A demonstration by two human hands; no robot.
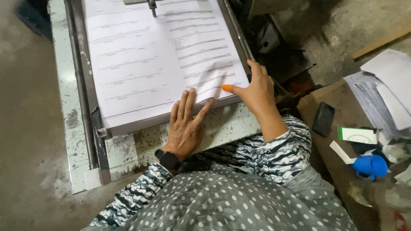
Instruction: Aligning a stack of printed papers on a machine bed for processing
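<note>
Both hands work the near edge of a thick stack of printed sheets (141,64) lying on a worn, paint-chipped white bench (222,126). Left hand (186,126) lies flat and open, palm down, fingers spread and pointing toward 12 o'clock, their tips pressing on the stack's near edge; a black watch (168,159) sits at the wrist. Right hand (252,90) comes in from 4 o'clock, open and gripping nothing, the thumb stretched toward 9 o'clock with an orange rubber tip (227,88) touching the top sheet at the near right corner, where the paper lifts and blurs.

Each sheet looks light, thin and limp, easy to crease and apt to slide over the one beneath, while the stack as a whole is likely heavy and dense. The rubber-tipped thumb seems the sensible way to catch a single sheet at its corner, with the flat palm keeping the rest from shifting.

Dark metal rails (79,77) run along the stack at 9 and 3 o'clock. Farther out at 3 o'clock sit a black phone (323,119), a small green-and-white box (357,134), a blue cap (371,166) and loose papers (385,90).
</note>
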